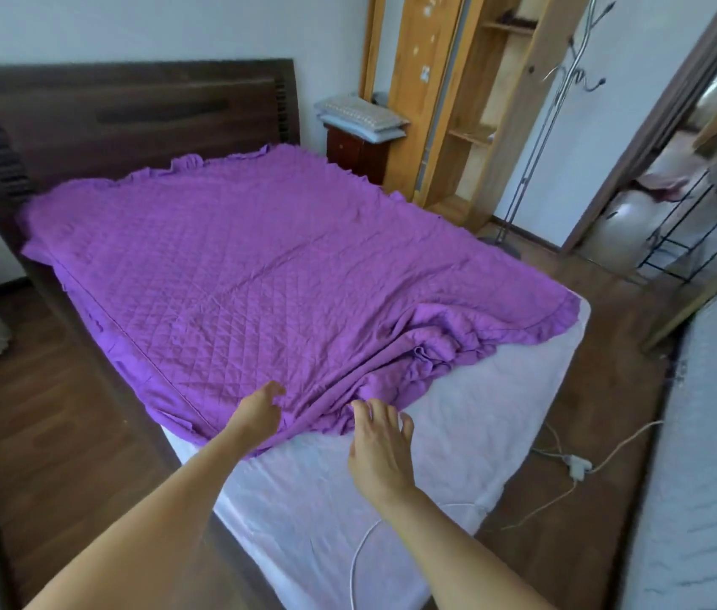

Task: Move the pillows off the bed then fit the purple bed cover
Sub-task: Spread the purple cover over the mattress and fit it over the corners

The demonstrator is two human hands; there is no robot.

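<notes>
A purple quilted bed cover [233, 257] with a frilled edge lies spread over most of the bed, bunched and wrinkled at the near right. The white mattress [457, 433] shows bare at the foot and the near right corner. My left hand [257, 411] pinches the cover's near edge. My right hand [380, 442] hovers beside it with fingers spread, fingertips at the cover's folded hem. Two pillows [361, 116] are stacked on the nightstand at the far right of the headboard.
A dark wooden headboard [127, 112] stands at the far end. A wooden shelf unit [449, 90] and a metal coat stand [554, 107] are beyond the bed's right side. A power strip with cables [576, 466] lies on the floor at right. An open doorway [677, 178] is far right.
</notes>
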